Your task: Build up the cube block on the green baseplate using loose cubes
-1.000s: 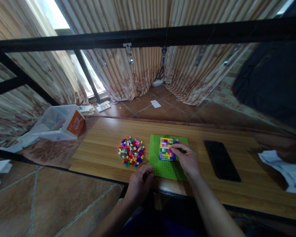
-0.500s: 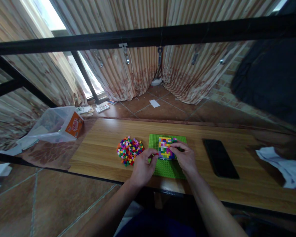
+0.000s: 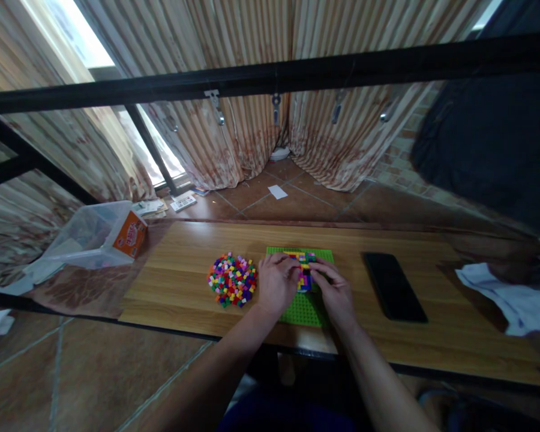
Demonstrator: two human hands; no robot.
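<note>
dim interior | daylight glare upper left | edges warped, soft

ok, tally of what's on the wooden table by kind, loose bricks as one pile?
green baseplate: 1
multicoloured brick block on it: 1
loose brick pile: 1
black phone: 1
hands, left hand and right hand: 2
Total: 6

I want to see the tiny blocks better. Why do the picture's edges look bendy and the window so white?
Head view: the wide lens bows the black bar and table edges. The window is blown out to white. The pile of blocks is small and slightly soft. Both the left hand and right hand partly hide the block panel.
</note>
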